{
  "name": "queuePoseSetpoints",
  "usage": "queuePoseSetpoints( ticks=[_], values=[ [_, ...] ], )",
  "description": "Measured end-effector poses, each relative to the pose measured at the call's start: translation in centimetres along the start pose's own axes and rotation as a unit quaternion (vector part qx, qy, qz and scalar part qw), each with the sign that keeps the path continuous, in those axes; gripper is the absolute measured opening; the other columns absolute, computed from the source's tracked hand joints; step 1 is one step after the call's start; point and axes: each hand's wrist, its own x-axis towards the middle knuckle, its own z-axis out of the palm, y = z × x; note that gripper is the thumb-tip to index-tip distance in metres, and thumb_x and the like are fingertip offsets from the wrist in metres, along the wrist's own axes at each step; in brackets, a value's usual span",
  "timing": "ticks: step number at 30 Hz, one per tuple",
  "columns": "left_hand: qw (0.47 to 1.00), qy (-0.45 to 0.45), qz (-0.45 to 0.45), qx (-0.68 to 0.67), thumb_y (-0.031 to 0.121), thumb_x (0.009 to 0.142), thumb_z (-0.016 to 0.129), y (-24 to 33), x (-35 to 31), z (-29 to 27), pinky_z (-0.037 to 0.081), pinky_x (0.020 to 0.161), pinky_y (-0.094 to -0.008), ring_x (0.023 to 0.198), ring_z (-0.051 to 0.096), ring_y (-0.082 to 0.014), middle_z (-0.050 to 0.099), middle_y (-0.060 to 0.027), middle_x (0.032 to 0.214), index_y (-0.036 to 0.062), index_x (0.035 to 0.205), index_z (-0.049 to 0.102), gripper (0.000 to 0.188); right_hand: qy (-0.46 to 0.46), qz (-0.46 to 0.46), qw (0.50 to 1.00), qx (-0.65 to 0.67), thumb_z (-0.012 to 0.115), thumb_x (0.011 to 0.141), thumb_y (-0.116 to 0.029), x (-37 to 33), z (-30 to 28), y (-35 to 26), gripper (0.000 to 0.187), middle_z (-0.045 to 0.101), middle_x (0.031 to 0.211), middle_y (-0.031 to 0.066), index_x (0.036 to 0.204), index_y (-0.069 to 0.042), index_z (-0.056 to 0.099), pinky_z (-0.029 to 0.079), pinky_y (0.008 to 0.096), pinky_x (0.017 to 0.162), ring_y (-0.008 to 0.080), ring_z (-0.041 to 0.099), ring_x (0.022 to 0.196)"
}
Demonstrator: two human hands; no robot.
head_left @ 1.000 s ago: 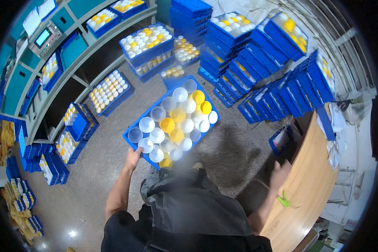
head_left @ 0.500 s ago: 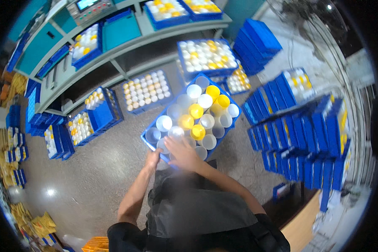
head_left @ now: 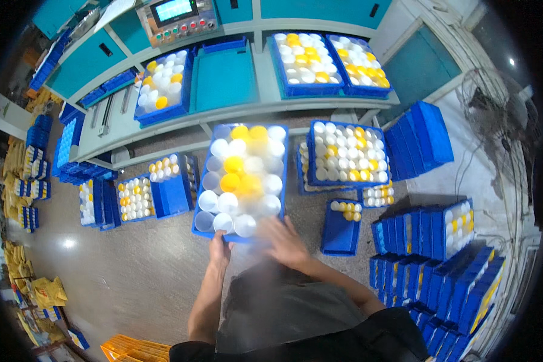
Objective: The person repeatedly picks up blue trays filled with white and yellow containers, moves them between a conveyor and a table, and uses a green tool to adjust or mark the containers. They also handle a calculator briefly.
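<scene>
A blue plastic crate (head_left: 285,158) is held up in front of me, filled with upright white cups (head_left: 227,203) and several yellow cups (head_left: 233,163). Some of the cups are smeared by a blurry patch in the picture. My left hand (head_left: 219,250) grips the crate's near edge, thumb up against the rim and fingers hidden below. By the near right corner is my right hand (head_left: 285,244), fingers stretched and thumb apart, partly blurred. Whether it touches the rim I cannot tell.
Ahead stands a bench (head_left: 235,114) with a control panel (head_left: 178,18), a teal recess (head_left: 224,78) and filled crates (head_left: 308,90). More crates sit on the floor, including a mostly bare one (head_left: 339,235) at right. Stacked blue crates (head_left: 431,241) line the right side.
The crate has swung left and straightened, its long sides now pointing ahead toward the bench. My right hand has moved off the cups to the near right corner. My view has turned too.
</scene>
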Motion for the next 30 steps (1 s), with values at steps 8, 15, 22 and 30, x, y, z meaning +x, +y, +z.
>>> queuePoseSetpoints(
  ticks=[8, 15, 22, 30],
  values=[
    [0.993, -0.05, 0.051, -0.09, 0.018, 0.09, 0.055, 12.2, 19.9, 12.9, 0.055, 0.068, -0.0414, 0.085, 0.062, -0.0294, 0.061, -0.0136, 0.103, -0.0037, 0.117, 0.054, 0.035, -0.008, 0.1, 0.994, -0.045, 0.069, 0.086, -0.028, 8.5, -7.3, 11.9, 0.067, 0.046, 0.143, 0.0196, 0.142, -0.001, 0.043, 0.03, 0.0468, 0.115, 0.035, 0.039, 0.139],
    [0.989, -0.048, 0.052, -0.127, 0.033, 0.093, 0.061, 18.6, 32.3, 19.7, 0.044, 0.094, -0.0521, 0.122, 0.049, -0.031, 0.048, -0.0123, 0.137, 0.0, 0.137, 0.043, 0.058, -0.059, 0.173, 0.983, 0.02, 0.067, 0.09, -0.025, 12.9, -6.0, 11.6, 0.062, 0.05, 0.139, 0.0214, 0.141, -0.001, 0.043, 0.044, 0.045, 0.103, 0.0379, 0.052, 0.125],
    [0.985, -0.066, 0.051, 0.154, 0.025, 0.09, 0.071, 25.0, 40.8, 21.8, 0.053, 0.084, -0.0362, 0.097, 0.063, -0.0231, 0.065, -0.0146, 0.108, -0.0034, 0.117, 0.057, 0.042, -0.058, 0.323, 0.943, 0.049, 0.066, 0.091, -0.025, 17.3, 0.1, 7.8, 0.06, 0.052, 0.136, 0.0235, 0.141, -0.003, 0.042, 0.046, 0.0461, 0.1, 0.0422, 0.053, 0.121],
    [0.732, -0.083, 0.451, 0.503, 0.01, 0.084, 0.063, 39.4, 47.8, 18.4, 0.053, 0.08, -0.0428, 0.09, 0.068, -0.0344, 0.068, -0.0221, 0.103, 0.0002, 0.125, 0.059, 0.042, -0.024, 0.496, 0.86, 0.119, 0.062, 0.095, -0.029, 26.1, 8.4, -0.9, 0.056, 0.052, 0.135, 0.0252, 0.14, -0.001, 0.044, 0.045, 0.0456, 0.1, 0.0408, 0.054, 0.121]
  ],
)
